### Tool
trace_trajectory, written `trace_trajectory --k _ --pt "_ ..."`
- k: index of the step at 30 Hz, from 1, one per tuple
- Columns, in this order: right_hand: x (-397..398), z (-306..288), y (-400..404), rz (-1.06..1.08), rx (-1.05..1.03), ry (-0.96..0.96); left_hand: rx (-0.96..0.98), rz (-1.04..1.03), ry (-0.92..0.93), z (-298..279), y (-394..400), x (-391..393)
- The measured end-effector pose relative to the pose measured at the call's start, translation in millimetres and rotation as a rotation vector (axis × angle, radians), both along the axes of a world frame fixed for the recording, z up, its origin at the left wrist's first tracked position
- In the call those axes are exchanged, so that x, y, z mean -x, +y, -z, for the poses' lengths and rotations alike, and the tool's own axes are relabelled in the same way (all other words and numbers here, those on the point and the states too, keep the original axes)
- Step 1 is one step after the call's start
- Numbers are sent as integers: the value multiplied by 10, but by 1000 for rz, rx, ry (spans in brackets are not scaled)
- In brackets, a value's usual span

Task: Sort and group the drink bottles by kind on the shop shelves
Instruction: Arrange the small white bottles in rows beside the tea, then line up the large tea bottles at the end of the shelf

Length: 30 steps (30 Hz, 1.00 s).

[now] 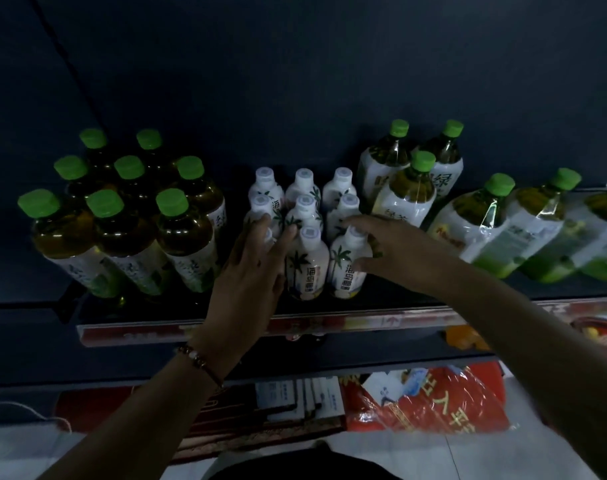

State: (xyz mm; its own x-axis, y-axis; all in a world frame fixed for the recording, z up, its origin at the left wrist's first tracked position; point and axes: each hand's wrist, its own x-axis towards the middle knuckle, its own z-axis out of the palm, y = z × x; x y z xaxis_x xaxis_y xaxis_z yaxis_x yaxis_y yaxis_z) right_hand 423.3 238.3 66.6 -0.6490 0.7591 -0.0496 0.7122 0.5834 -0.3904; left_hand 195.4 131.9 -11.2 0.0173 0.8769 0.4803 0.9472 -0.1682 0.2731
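Several small white coconut-drink bottles [308, 268] with palm-tree labels stand in rows at the middle of the dark shelf [226, 329]. My left hand [250, 275] covers the front-left white bottle, fingers spread against it. My right hand [381, 247] rests, fingers apart, on the right side of the front-right white bottle [347, 271]. Small green-capped tea bottles [129, 223] are grouped on the left. Large green-capped tea bottles [409, 188] stand at the right, and more of them [523, 230] lean further right.
The shelf's front edge carries a red price strip [364, 322]. Below it sit a red plastic bag [433, 400], stacked boxes [295, 396] and orange items [464, 337]. A dark wall rises behind the bottles. White floor shows at the bottom.
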Motion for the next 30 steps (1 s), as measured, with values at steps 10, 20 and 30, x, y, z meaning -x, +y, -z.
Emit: trace_trajectory --k 10,20,30 --pt "-15 66 -194 184 22 92 21 8 33 -53 -38 -23" --pt "-983 -377 175 557 -374 404 191 248 -407 -964 927 -1106" --pt "-1670 -186 644 277 -219 307 292 95 -321 -920 1596 -1633"
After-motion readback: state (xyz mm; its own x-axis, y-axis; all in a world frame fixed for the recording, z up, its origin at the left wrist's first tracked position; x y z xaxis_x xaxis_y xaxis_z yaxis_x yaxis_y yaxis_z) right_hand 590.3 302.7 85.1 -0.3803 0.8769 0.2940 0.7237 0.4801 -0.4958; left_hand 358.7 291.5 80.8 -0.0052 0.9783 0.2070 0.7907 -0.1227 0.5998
